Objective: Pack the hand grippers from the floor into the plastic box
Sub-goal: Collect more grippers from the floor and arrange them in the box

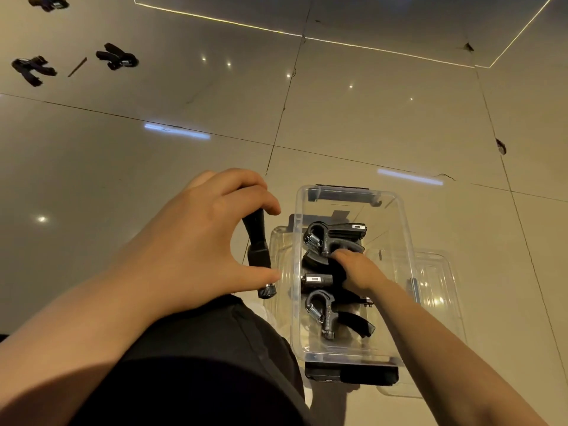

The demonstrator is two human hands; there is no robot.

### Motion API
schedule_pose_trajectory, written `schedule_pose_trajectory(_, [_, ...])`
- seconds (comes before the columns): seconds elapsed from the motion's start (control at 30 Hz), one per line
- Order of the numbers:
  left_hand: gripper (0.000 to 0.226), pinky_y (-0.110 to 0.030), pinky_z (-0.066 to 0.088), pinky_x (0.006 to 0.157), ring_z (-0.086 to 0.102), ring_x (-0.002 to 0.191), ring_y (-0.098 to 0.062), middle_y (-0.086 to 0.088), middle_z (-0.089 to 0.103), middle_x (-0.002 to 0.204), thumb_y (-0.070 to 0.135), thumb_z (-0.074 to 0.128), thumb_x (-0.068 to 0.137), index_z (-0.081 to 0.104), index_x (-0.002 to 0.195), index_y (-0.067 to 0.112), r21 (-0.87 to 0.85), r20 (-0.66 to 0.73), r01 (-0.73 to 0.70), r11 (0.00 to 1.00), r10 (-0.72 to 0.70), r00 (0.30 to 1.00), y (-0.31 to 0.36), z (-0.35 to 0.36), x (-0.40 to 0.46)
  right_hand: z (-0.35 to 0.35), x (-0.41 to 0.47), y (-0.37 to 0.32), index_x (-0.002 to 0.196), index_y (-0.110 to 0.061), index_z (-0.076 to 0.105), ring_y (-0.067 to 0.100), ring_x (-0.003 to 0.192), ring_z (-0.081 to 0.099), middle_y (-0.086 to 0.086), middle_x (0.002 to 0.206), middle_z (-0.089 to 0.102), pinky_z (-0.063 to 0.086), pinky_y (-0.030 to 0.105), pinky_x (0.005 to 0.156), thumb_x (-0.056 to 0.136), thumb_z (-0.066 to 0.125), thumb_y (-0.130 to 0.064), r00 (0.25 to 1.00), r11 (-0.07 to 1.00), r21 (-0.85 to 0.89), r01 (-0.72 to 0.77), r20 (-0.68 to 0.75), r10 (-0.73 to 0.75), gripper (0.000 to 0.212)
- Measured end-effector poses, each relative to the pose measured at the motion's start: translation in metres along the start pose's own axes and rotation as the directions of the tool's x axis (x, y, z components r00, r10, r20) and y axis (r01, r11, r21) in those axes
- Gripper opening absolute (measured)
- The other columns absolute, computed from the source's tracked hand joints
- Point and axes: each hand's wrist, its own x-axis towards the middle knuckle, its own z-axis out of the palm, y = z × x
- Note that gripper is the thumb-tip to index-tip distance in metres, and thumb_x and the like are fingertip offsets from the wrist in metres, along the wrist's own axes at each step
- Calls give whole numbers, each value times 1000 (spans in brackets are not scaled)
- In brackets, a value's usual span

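— What is the left hand (pixel 203 238) doing?

— It is gripping a black hand gripper (pixel 258 256) by its handle, fingers curled over the top and the thumb pressing near the metal knob at the lower end. It is hovering above the floor (pixel 384 124), just beside the left wall of the plastic box (pixel 296 272).

— And the right hand (pixel 358 270)?

— It is reaching down inside the box, fingers curling onto a gripper in the middle of the pile (pixel 316 279). How firmly it is grasping is hard to tell, since the fingertips are hiding among the black parts.

— What is lying in the box?

— One gripper (pixel 333 236) is sitting toward the far end, its spring showing, and another (pixel 332 318) is resting toward the near end, also spring-side up. The middle one is lying between them, touching both.

— Where is the box sitting?

— On the floor, near its near edge, with the clear lid (pixel 430 272) lying underneath or beside it; I cannot tell which.

— Anything waiting further off?

— Three more grippers are lying toward the far left corner of the floor: one (pixel 33 69), a second (pixel 116 56) just right of it with a thin stick (pixel 77 67) between them, and a third (pixel 49 2) at the top edge. A dark trouser leg (pixel 199 364) is filling the near foreground.
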Motion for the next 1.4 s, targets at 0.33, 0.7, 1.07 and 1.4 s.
schedule_pose_trajectory(0.33, [58,-9,31,79,40,108,-2,21,47,116,57,74,53,55,105,42,-57,-30,19,998,-20,999,1,-1,11,12,-5,-2,142,-17,36,30,136,32,4,151,31,27,37,112,72,63,-18,996,993,91,-79,48,75,75])
schedule_pose_trajectory(0.7, [54,-21,46,89,49,108,-1,24,48,113,53,73,56,49,102,36,-387,-352,-91,917,-56,934,10,-2,29,-110,-104,-116,110,-14,62,16,83,65,11,102,68,52,27,74,87,61,-26,943,97,984,151,-173,285,26])
schedule_pose_trajectory(1.07, [66,-11,41,92,44,114,1,23,39,118,56,71,59,41,116,42,-330,-423,-227,916,71,903,35,-8,19,-150,-147,-179,112,-10,62,23,89,70,11,95,73,56,32,80,89,61,-17,842,-178,921,346,-222,491,24])
schedule_pose_trajectory(1.4, [49,-9,40,82,50,102,3,14,50,113,42,69,76,47,119,34,-499,-269,5,867,-161,950,37,-11,5,-154,-173,-173,102,-30,63,2,94,64,-12,97,69,49,14,82,88,63,-8,522,631,601,490,-782,339,26])
